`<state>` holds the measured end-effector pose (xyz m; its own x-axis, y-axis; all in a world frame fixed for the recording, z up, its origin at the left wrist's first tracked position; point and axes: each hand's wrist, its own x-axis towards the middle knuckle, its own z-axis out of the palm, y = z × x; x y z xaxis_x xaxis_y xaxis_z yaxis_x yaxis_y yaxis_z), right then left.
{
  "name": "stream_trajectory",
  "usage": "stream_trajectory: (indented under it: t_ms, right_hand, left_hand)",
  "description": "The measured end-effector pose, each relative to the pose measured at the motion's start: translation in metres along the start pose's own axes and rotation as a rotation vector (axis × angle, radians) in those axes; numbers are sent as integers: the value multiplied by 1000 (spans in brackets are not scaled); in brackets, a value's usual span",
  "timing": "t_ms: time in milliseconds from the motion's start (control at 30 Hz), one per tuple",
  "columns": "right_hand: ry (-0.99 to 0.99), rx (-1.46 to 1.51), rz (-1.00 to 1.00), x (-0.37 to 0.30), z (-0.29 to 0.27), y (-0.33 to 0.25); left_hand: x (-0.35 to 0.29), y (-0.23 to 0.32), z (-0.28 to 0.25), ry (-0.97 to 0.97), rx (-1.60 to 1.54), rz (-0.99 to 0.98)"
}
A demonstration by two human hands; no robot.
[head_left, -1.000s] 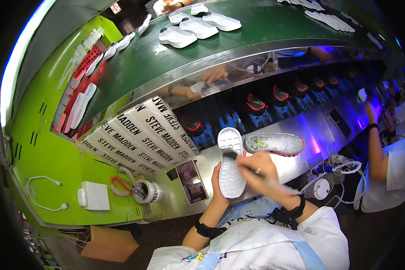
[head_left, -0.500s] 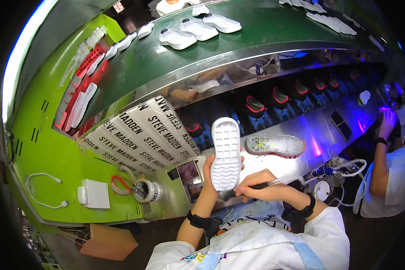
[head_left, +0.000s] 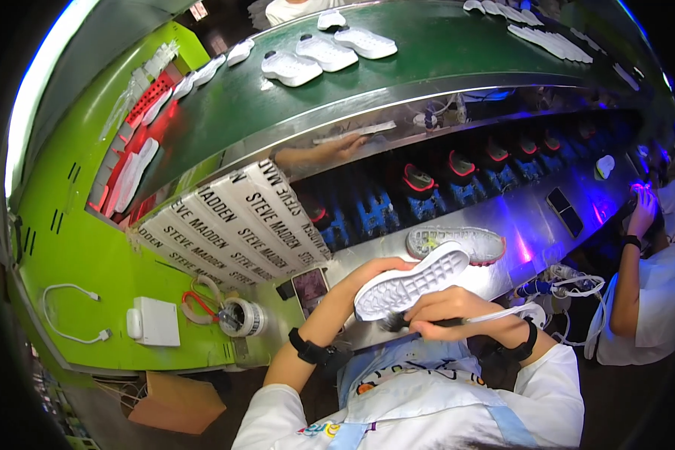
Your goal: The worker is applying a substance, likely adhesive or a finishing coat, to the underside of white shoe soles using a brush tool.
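A white shoe sole (head_left: 416, 281) with a grid-patterned face lies tilted in my left hand (head_left: 382, 268), whose fingers are partly hidden behind it. My right hand (head_left: 451, 306) is closed around the dark handle of a brush (head_left: 391, 322). Its dark bristles are against or very near the sole's lower edge; I cannot tell whether they touch. Just beyond the sole, a grey shoe-shaped piece with a reddish edge (head_left: 484, 244) rests on the metal bench (head_left: 519, 259).
At left stand a printed carton (head_left: 232, 225), a white tub (head_left: 241, 318) and a white box (head_left: 156, 322). A phone (head_left: 565, 211) lies to the right, near a co-worker's hand (head_left: 643, 210). Beyond a row of dark shoe holders (head_left: 420, 178), white soles (head_left: 326, 54) sit on a green belt (head_left: 397, 82).
The white sole has gone from upright to tilted rightward, its far end now overlapping the grey piece. My left hand turned with it. The brush has shifted slightly right along the sole's lower edge.
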<state>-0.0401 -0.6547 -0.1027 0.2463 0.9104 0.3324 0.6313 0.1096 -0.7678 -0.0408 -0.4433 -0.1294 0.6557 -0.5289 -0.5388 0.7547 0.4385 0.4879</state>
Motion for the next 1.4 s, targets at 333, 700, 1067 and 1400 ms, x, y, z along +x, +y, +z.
stream_trajectory:
  t_ms: [333, 700, 1067, 1400]
  right_hand:
    - [511, -8, 81, -1, -18, -17]
    - [812, 634, -28, -12, -9, -2]
    - [989, 730, 182, -25, 3, 8]
    - [996, 1357, 393, 25, 10, 6]
  left_hand:
    - [-22, -5, -2, -43, 35, 403]
    - [-117, 195, 46, 609, 518, 1206]
    - [-135, 276, 3, 667, 205, 1327]
    - [-118, 322, -40, 1418, 1441, 983]
